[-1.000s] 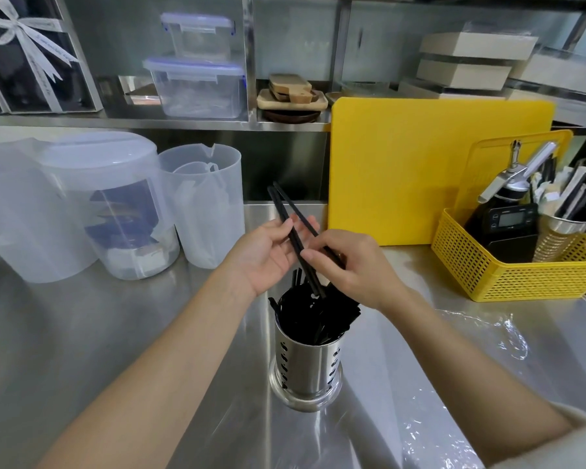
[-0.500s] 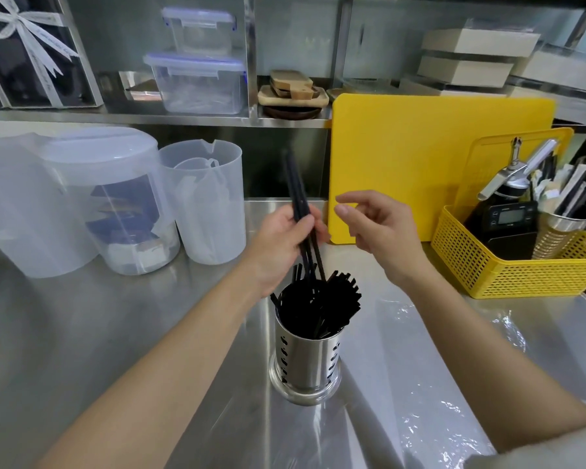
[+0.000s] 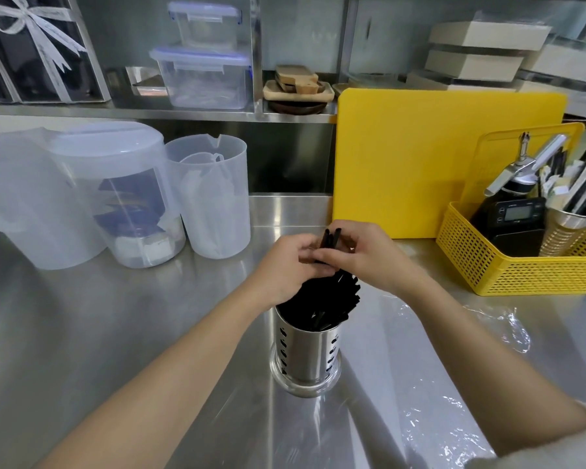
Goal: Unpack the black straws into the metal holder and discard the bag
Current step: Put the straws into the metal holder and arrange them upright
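Note:
A perforated metal holder (image 3: 307,357) stands on the steel counter, packed with black straws (image 3: 322,301) that fan out above its rim. My left hand (image 3: 285,269) and my right hand (image 3: 369,258) meet just above the holder, both closed around a few black straws whose tips poke up between the fingers. The clear plastic bag (image 3: 454,367) lies flat and crinkled on the counter to the right of the holder, under my right forearm.
A yellow cutting board (image 3: 437,157) leans against the back wall. A yellow basket (image 3: 521,272) with a scale and utensils sits at right. Clear plastic pitchers (image 3: 214,198) and a lidded container (image 3: 115,198) stand at left. Shelves with boxes run above.
The straws held high in my left hand have come down into the holder. My right hand, open in the air before, has closed onto them beside the left.

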The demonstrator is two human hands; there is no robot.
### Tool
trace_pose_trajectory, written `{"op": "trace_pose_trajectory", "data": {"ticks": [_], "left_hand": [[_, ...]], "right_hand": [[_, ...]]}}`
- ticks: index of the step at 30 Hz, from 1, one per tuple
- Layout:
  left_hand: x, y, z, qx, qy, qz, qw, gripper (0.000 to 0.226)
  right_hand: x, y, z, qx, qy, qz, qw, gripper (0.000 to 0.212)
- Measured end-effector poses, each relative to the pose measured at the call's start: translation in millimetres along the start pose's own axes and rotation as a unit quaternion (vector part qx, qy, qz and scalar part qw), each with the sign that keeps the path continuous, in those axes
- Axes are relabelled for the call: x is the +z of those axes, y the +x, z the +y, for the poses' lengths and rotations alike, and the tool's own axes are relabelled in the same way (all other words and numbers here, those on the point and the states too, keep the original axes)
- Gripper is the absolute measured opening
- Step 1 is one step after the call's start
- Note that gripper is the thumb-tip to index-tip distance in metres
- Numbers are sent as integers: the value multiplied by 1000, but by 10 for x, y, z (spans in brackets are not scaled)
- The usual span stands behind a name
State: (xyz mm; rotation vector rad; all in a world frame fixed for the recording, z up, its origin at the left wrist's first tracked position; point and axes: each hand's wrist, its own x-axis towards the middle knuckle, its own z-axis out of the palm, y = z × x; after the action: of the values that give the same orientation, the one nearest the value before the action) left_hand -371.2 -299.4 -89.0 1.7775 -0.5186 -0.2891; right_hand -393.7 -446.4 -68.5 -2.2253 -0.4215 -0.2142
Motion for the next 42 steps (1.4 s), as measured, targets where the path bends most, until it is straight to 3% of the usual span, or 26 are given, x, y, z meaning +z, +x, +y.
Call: {"op": "trace_pose_trajectory", "data": {"ticks": [4, 8, 11, 15, 19, 24, 29, 34, 39, 42], "left_hand": [[-25, -39, 4, -32, 87, -31, 995, 26], [-15, -55, 23, -47, 120, -16, 992, 21], [-16, -78, 34, -42, 116, 6, 992, 31], [-5, -92, 9, -30, 218, -2, 975, 26], [7, -92, 36, -35, 285, -9, 958, 26], [-116, -197, 166, -39, 328, -10, 944, 34], [-221, -400, 573, 14, 357, 60, 932, 39], [243, -665, 972, 171, 326, 158, 916, 30], [1052, -726, 741, 230, 304, 55, 923, 34], [1400, -656, 331, 159, 330, -22, 930, 36]], "right_hand": [[7, 6, 10, -22, 32, 47, 998, 3], [59, 17, 48, -35, -32, 7, 999, 6], [100, 3, 94, -29, -56, 1, 998, 5], [160, -19, 99, 11, -77, -26, 997, 3], [143, -12, 81, 40, -95, -43, 994, 7], [52, -81, 3, -18, -108, -24, 994, 20], [-211, -172, -59, -7, -78, 33, 996, 22], [-452, -511, 13, 39, -77, 65, 994, 26], [-619, -1057, 381, 88, -129, 63, 986, 45], [-697, -1402, 706, 147, -201, 40, 968, 60]]}}
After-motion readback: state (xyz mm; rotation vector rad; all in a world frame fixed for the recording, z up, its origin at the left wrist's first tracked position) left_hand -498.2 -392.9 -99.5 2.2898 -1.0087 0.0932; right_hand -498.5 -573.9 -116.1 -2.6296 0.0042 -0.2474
